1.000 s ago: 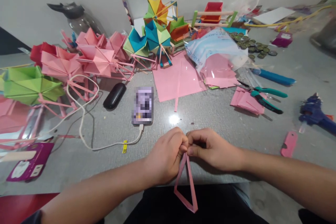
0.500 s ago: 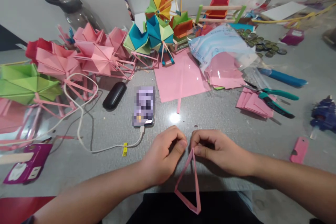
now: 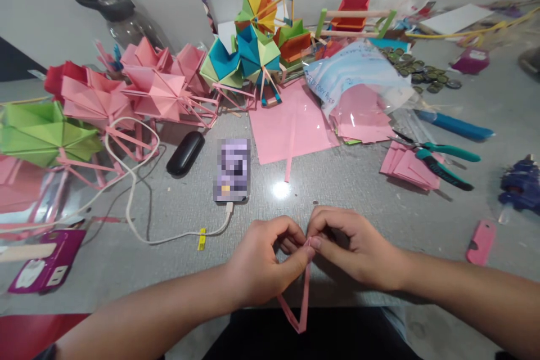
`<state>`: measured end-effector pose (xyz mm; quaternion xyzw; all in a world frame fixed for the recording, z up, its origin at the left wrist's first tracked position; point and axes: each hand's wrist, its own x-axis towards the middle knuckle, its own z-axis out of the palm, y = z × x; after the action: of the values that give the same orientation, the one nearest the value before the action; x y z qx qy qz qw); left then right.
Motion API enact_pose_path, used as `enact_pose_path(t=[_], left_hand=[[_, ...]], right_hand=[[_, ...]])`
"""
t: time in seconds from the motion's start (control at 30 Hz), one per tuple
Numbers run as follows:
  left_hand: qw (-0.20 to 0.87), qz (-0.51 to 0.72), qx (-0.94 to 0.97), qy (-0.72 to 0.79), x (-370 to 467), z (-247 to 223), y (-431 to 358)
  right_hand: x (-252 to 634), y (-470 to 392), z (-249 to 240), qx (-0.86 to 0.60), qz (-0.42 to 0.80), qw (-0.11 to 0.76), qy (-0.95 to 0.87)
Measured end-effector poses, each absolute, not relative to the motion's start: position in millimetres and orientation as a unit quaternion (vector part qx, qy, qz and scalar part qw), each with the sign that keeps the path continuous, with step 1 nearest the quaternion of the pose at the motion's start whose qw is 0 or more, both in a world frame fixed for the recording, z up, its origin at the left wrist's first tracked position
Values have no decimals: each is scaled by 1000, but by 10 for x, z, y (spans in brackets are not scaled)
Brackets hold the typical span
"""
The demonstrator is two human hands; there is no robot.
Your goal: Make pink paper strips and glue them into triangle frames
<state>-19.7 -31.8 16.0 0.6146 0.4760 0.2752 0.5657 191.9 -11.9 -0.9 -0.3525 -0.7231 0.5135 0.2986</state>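
A narrow pink paper strip (image 3: 304, 304), folded into a triangle, hangs below my fingers over the table's near edge. My left hand (image 3: 272, 259) pinches its top corner between thumb and forefinger. Right beside it, my right hand (image 3: 352, 250) pinches the same corner, and the fingertips of both hands meet there. Part of the triangle's left side is hidden behind my left hand. Beyond the hands lie a large pink paper sheet (image 3: 274, 135) and a loose pink strip (image 3: 288, 166) that sticks out toward me.
Folded pink paper models (image 3: 156, 93) crowd the left, with a white cable (image 3: 169, 239) running to a phone (image 3: 233, 171) and a black case (image 3: 185, 153). On the right are pliers (image 3: 447, 171) on pink paper pieces (image 3: 400, 166), a pink cutter (image 3: 481, 243) and a blue glue gun (image 3: 521, 183).
My left hand has moved right and now grips the triangle's top corner together with my right hand. The triangle has shifted slightly up and left.
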Motion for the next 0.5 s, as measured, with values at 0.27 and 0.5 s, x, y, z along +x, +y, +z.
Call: enact_pose_path(t=[0.27,0.5], left_hand=[[599,273,580,480,-178,152,-298],[662,285,537,439,-183,117,-278]], right_hand=[[1933,-106,-29,-323,496,313,-742],[1967,-59,-66,-278,484,336,-759]])
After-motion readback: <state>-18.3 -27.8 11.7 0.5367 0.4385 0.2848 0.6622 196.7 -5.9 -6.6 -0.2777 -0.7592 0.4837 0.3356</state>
